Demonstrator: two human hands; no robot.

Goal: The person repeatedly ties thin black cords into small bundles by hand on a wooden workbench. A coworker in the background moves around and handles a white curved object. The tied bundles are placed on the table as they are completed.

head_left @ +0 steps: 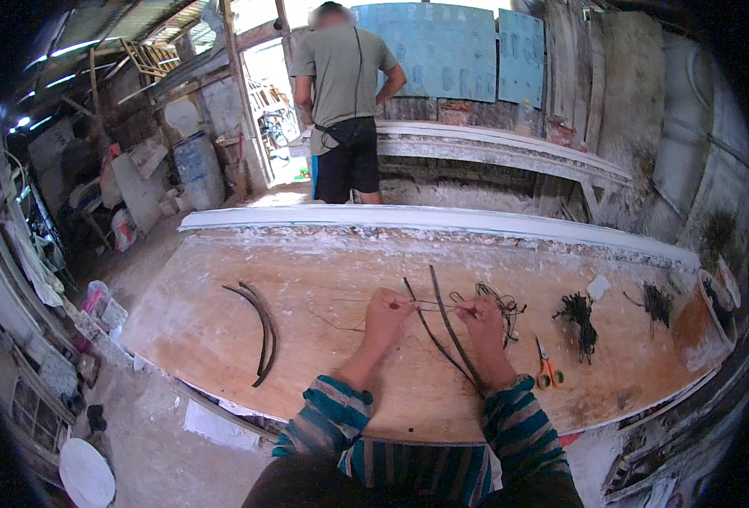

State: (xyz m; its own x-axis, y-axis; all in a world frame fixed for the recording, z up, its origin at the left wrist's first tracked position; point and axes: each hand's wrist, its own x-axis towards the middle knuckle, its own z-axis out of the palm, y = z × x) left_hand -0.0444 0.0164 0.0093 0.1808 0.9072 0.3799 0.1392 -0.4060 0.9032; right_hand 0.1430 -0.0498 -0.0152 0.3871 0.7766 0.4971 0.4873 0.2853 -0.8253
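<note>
Above the middle of the wooden table, my left hand [389, 313] and my right hand [482, 320] are both closed in a pinch. A thin dark cord [428, 302] runs between their fingertips, and loose ends trail to the left of my left hand. Beneath the cord lie two long dark flexible strips [456, 337], which pass close to my right hand and forearm. A loose tangle of black cord [510, 306] sits just beyond my right hand. Orange-handled scissors [548, 370] rest to the right of my right wrist.
Two curved dark strips [267, 334] lie on the table's left. At right are two black cord bundles [579, 326] [655, 305], a small white piece [598, 286] and an orange bucket [700, 334]. A long white moulding [425, 222] edges the far side. Another person [345, 76] stands behind it.
</note>
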